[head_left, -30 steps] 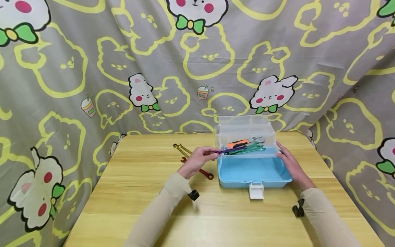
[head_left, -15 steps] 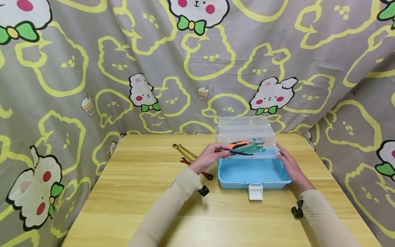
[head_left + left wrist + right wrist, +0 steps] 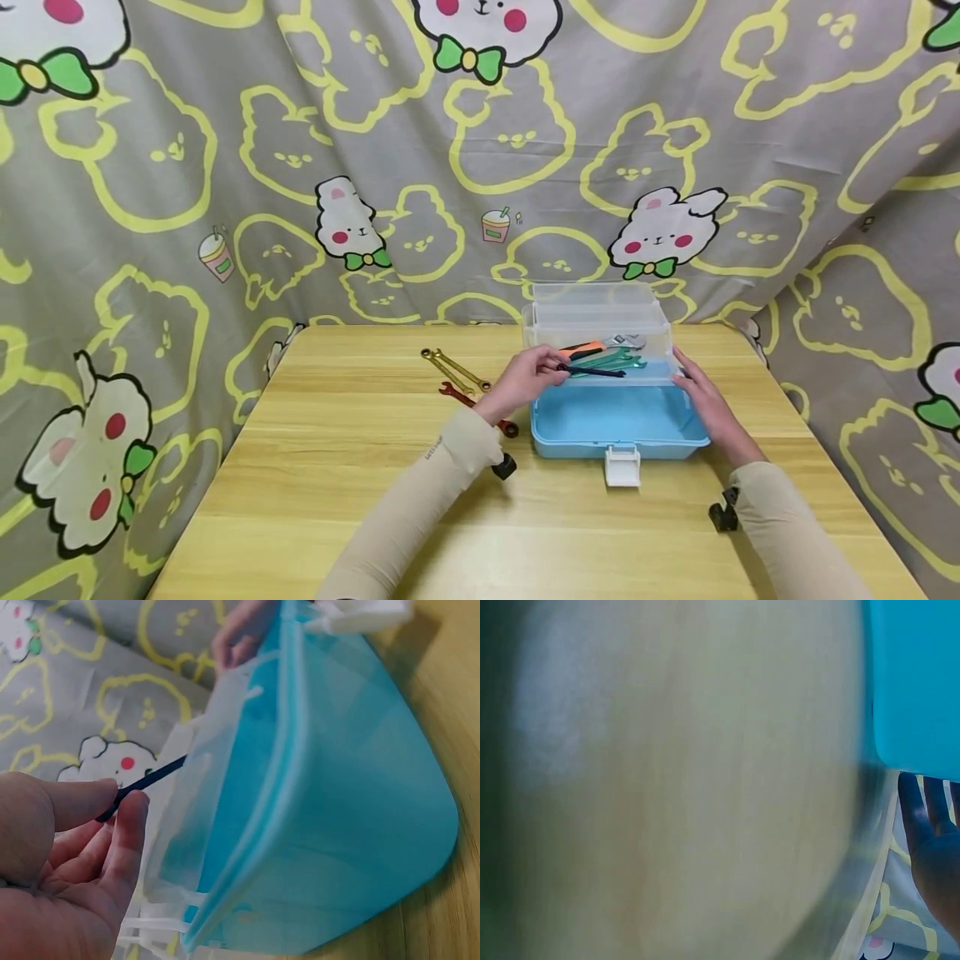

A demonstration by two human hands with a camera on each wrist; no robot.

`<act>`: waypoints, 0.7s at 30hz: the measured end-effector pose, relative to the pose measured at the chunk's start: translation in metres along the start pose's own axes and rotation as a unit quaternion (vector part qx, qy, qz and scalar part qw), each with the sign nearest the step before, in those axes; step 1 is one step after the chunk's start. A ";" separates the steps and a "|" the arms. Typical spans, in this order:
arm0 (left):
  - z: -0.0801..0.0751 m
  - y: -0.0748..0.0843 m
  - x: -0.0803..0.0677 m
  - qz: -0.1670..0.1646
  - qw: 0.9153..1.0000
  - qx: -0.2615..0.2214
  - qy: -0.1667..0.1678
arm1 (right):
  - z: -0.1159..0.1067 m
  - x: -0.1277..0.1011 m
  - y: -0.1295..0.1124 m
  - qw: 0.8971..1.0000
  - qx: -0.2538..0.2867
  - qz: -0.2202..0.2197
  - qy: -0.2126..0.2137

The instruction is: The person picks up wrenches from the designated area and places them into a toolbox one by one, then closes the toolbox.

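Grey cloth [image 3: 420, 142] with bunnies hangs behind the wooden table [image 3: 337, 467]. A blue box [image 3: 577, 447] sits open near the table's back edge, toward the right corner, with a clear tray [image 3: 652, 379] up behind it. The right hand [image 3: 705, 396] has its fingers straight, touching the box's right side. The left hand [image 3: 528, 379] pinches one end of a dark wrench [image 3: 600, 372] by the tray. An orange-handled wrench [image 3: 585, 348] and green wrenches [image 3: 633, 363] lie there too. Left of the box are a red wrench [image 3: 459, 395] and gold wrenches [image 3: 462, 370], nearer the back edge.
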State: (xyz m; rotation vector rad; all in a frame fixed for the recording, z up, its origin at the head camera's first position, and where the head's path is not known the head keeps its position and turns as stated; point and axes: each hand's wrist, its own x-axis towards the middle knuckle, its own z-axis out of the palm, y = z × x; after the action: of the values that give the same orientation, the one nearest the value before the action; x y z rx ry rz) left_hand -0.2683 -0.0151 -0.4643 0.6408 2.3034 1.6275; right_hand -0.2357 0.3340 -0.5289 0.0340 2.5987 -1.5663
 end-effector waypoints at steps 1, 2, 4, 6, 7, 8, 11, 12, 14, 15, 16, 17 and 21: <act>0.001 0.001 0.000 0.006 1.000 0.017 0.004 | 0.000 0.001 0.001 1.000 0.001 0.000 0.001; 0.003 0.001 0.000 0.011 0.999 0.032 0.007 | 0.000 0.001 0.001 1.000 0.002 -0.002 0.001; 0.005 0.003 0.000 0.021 0.998 0.062 0.014 | -0.001 0.001 0.001 1.000 0.004 -0.003 0.001; 0.007 0.005 0.000 0.029 0.996 0.085 0.019 | 0.000 0.000 0.001 1.000 0.006 -0.002 0.001; 0.008 0.005 0.000 0.032 0.995 0.096 0.022 | 0.000 0.000 0.001 1.000 0.007 -0.001 0.001; 0.010 0.006 0.001 0.036 0.994 0.105 0.025 | 0.000 -0.001 0.001 1.000 0.008 -0.001 0.000; 0.013 0.006 0.003 0.042 0.990 0.129 0.031 | 0.001 -0.002 -0.001 1.000 0.008 0.006 -0.001; 0.015 0.006 0.004 0.045 0.989 0.135 0.032 | 0.002 -0.003 -0.002 1.000 0.007 0.008 -0.001; 0.018 0.006 0.007 0.050 0.987 0.150 0.035 | 0.001 -0.004 -0.003 1.000 0.007 0.009 -0.001; 0.019 0.006 0.008 0.052 0.986 0.156 0.036 | 0.001 -0.004 -0.004 1.000 0.007 0.009 -0.001; 0.021 0.006 0.010 0.052 0.985 0.159 0.035 | 0.001 -0.004 -0.004 1.000 0.007 0.008 -0.001; 0.022 0.006 0.011 0.051 0.985 0.163 0.034 | 0.001 -0.004 -0.005 1.000 0.006 0.006 -0.001; 0.028 0.007 0.014 0.043 0.984 0.168 0.029 | 0.002 -0.003 -0.005 1.000 0.005 0.004 -0.001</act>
State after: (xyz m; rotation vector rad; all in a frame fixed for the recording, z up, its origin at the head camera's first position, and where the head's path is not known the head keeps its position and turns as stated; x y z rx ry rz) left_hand -0.2673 0.0166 -0.4670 0.7829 2.6555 1.3158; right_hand -0.2326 0.3304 -0.5248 0.0441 2.5847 -1.5760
